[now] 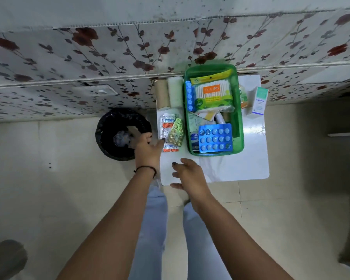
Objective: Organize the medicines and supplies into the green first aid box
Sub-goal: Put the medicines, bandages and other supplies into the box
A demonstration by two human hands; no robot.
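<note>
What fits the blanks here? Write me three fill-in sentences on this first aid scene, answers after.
1. The large blue blister pack lies inside the ____ box.
2. The left hand reaches toward the strips lying ____ the box.
3. The bin on the floor has a ____ liner.

Answers: green; outside; black

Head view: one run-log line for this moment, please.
left hand: open, fingers at blister strips | right hand: open, empty | green box: partly filled | cream rolls, white carton: outside box
</note>
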